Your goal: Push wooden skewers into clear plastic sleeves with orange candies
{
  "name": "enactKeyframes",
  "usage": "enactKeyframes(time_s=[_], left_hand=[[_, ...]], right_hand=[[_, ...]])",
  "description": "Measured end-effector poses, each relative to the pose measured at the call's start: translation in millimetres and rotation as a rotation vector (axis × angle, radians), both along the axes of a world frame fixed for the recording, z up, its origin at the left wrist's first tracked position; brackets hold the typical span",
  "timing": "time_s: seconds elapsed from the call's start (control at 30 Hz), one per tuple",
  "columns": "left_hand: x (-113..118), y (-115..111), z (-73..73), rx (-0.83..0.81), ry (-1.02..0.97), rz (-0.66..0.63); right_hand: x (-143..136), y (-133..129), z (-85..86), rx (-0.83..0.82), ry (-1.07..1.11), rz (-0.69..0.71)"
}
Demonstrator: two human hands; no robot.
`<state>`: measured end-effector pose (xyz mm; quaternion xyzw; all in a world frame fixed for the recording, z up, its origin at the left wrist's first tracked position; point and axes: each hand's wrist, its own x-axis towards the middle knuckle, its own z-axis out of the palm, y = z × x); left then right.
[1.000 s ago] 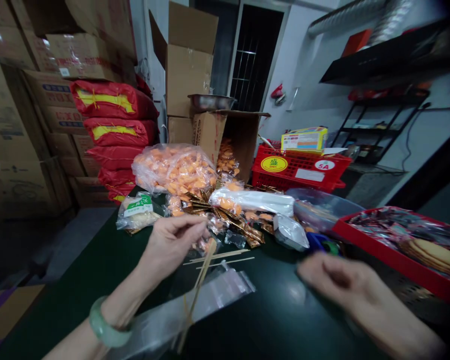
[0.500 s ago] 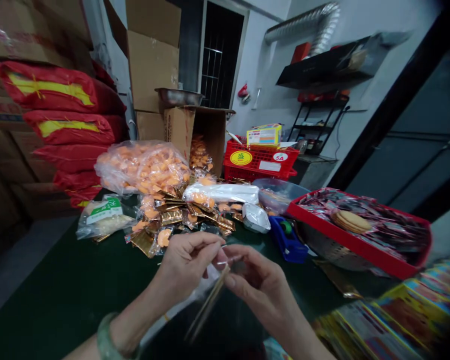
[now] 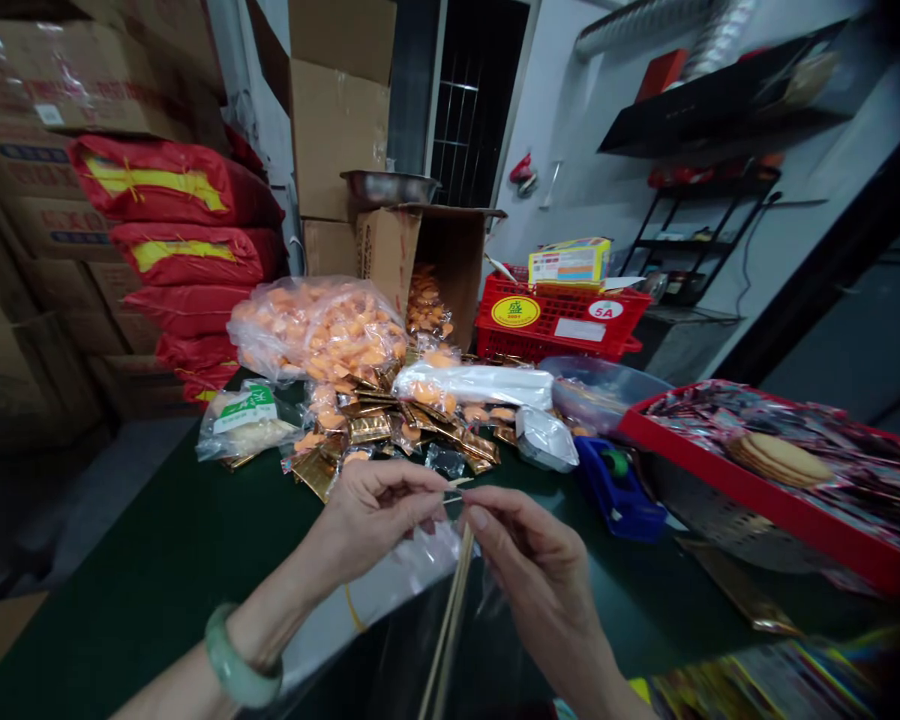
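My left hand (image 3: pixel 390 510) pinches the edge of a clear plastic bag (image 3: pixel 420 565) near the middle of the view, a pale green bangle (image 3: pixel 240 660) on its wrist. Fingertips almost touching it, my right hand (image 3: pixel 529 550) is closed at the same spot. Thin wooden sticks (image 3: pixel 450 620) hang down beneath the right fingertips, and short pale stick ends show between the two hands. Behind them lies a heap of gold packets (image 3: pixel 371 428) and wrapped orange pieces. What exactly each fingertip presses on is partly hidden.
On the green table (image 3: pixel 195 560) are a blue tape dispenser (image 3: pixel 619 490), foil trays (image 3: pixel 546 440) and a large bag of orange pieces (image 3: pixel 315 330). A red-rimmed tray (image 3: pixel 750 510) of packets stands right. Red baskets (image 3: pixel 562 320) and an open carton (image 3: pixel 386 250) stand behind.
The view has turned left, so things appear farther right. My hands stay close together; the sticks now hang more upright, and more of the clear bag shows.
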<state>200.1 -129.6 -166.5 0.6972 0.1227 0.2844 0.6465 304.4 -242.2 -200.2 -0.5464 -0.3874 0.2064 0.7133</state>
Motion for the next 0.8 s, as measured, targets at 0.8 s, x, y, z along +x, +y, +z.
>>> enactKeyframes(time_s=[0.8], left_hand=[[-1.4,20.1,-2.6,0.097,-0.065,-0.254]], right_hand=[[14.5,6.7,-12.3,0.212,-0.028,0.175]])
